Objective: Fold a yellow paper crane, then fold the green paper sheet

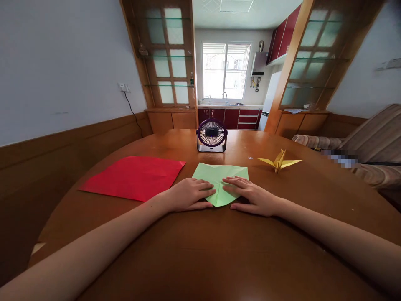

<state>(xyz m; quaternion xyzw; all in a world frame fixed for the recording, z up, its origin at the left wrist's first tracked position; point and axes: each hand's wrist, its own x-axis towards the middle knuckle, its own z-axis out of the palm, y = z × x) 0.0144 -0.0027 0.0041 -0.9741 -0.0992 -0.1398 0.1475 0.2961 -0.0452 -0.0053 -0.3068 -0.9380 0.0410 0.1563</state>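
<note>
Palm-down, left hand (189,195), right hand (255,198), on green paper (216,171)

The paper (218,174) is pale green, creased, and lies nearly flat on the table (194,255). Its broad edge is on the far side; the near side narrows to a blunt point. A crease runs from the middle toward that point. Its left and right sides are partly hidden.
</note>
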